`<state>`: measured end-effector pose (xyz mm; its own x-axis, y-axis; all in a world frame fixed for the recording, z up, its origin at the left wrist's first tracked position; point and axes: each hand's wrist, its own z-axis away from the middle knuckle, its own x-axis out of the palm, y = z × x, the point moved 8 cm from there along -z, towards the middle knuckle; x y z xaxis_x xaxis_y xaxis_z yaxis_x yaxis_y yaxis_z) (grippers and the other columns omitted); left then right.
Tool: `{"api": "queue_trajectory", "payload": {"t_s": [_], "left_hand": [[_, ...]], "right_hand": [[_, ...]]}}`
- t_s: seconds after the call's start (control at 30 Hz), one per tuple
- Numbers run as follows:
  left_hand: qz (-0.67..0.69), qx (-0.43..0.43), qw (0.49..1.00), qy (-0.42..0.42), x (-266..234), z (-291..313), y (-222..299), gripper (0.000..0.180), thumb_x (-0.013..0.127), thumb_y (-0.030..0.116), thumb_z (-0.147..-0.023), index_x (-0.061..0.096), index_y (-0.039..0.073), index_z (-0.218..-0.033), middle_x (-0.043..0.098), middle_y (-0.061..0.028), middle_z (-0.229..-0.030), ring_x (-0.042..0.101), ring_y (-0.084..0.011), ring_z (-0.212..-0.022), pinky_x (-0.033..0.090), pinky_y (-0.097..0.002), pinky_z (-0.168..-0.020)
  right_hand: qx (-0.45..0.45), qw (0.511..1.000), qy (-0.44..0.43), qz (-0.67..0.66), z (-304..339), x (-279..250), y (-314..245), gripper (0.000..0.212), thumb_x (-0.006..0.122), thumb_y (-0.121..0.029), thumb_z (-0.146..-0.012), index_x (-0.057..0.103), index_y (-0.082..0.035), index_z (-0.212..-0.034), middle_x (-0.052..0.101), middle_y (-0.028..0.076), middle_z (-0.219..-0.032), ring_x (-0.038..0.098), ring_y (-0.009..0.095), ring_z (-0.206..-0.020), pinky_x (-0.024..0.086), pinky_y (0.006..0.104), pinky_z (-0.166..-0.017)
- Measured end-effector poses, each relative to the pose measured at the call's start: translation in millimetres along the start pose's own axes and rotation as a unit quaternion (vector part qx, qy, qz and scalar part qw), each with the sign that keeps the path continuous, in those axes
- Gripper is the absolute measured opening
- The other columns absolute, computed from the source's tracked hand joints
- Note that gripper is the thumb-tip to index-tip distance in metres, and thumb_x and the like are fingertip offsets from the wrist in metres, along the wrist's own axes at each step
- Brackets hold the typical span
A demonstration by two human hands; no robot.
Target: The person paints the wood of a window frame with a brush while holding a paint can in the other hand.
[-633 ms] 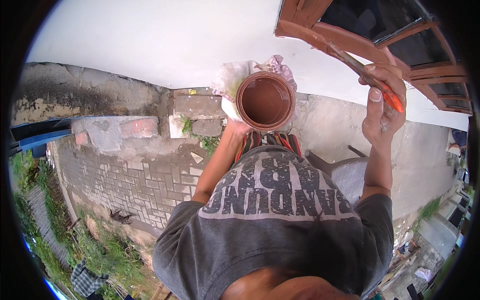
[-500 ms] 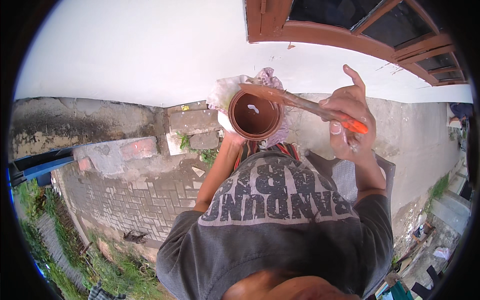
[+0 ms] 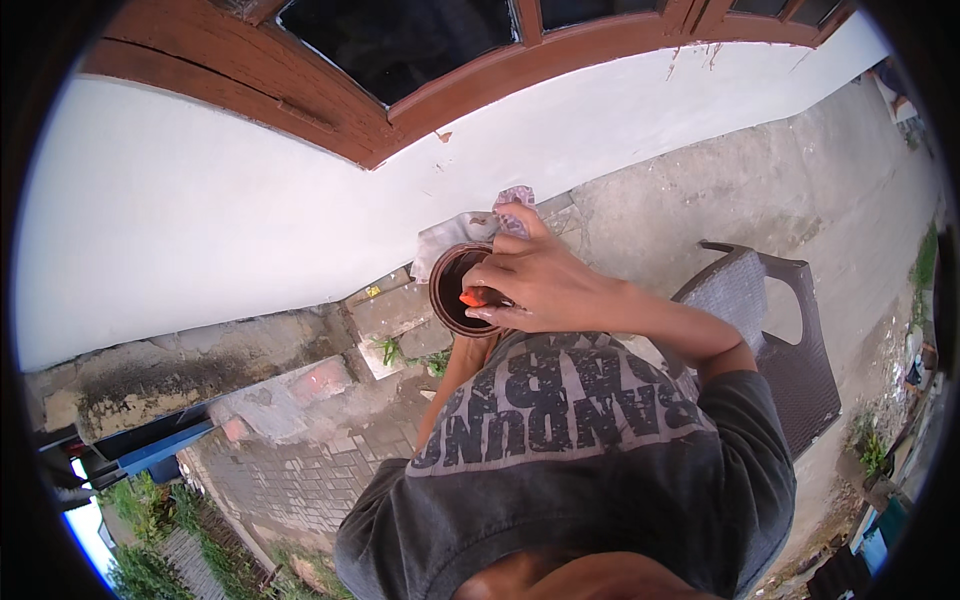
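A paint can with reddish-brown paint on its rim and inner wall stands upright before my body. My left hand holds it from below and the near side; most of its fingers are hidden behind the can. Over the can's mouth, my right hand is closed on a paintbrush, with the orange handle end showing between the fingers. The brush's bristles are out of sight, pointing down into the can. A crumpled pale cloth with a patterned part lies along the can's far side.
Ahead is a white wall, with a brown-painted window frame above it. A dark plastic chair stands to my right on the concrete ground. Paving and a low, stained ledge lie to the left.
My right hand has come left and down over the can, turning the brush from lying across the rim to pointing inside. The view has swung, showing more window frame and chair.
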<state>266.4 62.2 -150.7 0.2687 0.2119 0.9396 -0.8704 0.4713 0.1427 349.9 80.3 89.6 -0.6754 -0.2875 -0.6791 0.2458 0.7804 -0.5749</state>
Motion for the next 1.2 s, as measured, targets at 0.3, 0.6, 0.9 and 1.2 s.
{"api": "queue_trajectory", "payload": {"t_s": [0.3, 0.6, 0.9, 1.2], "left_hand": [[0.009, -0.007, 0.997, 0.071, -12, 7, -40, 0.050, 0.034, 0.042, -0.098, 0.048, 0.006, -0.131, 0.055, -0.0170, -0.128, 0.055, -0.0319, -0.117, 0.045, -0.0499, -0.102], [0.024, 0.019, 0.989, 0.143, -33, 49, -49, 0.049, 0.035, 0.041, -0.098, 0.049, 0.006, -0.131, 0.056, -0.0167, -0.127, 0.055, -0.0317, -0.117, 0.045, -0.0496, -0.101], [0.008, 0.049, 0.985, 0.164, -29, 54, -55, 0.048, 0.037, 0.040, -0.098, 0.049, 0.006, -0.130, 0.056, -0.0165, -0.127, 0.055, -0.0315, -0.116, 0.045, -0.0492, -0.101], [-0.022, 0.068, 0.991, 0.110, -5, 16, -27, 0.047, 0.038, 0.040, -0.098, 0.050, 0.007, -0.129, 0.056, -0.0162, -0.127, 0.055, -0.0312, -0.116, 0.045, -0.0489, -0.101]], "right_hand": [[-0.020, 0.999, 0.037, 0.008, 37, -19, 17, 0.020, 0.070, -0.024, -0.075, 0.069, -0.010, -0.090, 0.062, 0.003, -0.076, 0.054, 0.018, -0.083, 0.023, 0.0474, -0.108], [0.016, 0.996, 0.081, -0.014, 74, -65, 27, 0.024, 0.069, -0.027, -0.079, 0.069, -0.010, -0.095, 0.062, 0.007, -0.083, 0.054, 0.020, -0.086, 0.024, 0.0446, -0.104], [0.381, 0.846, 0.368, -0.067, 234, -165, 162, 0.032, 0.057, -0.021, -0.094, 0.064, 0.003, -0.074, 0.055, 0.009, -0.058, 0.051, 0.013, -0.049, 0.041, 0.0298, -0.052], [0.499, 0.842, 0.205, 0.015, 440, 88, 283, 0.074, 0.064, -0.004, -0.069, 0.035, -0.006, -0.137, 0.060, 0.019, -0.060, 0.064, 0.037, -0.068, 0.052, 0.0461, -0.068]]}}
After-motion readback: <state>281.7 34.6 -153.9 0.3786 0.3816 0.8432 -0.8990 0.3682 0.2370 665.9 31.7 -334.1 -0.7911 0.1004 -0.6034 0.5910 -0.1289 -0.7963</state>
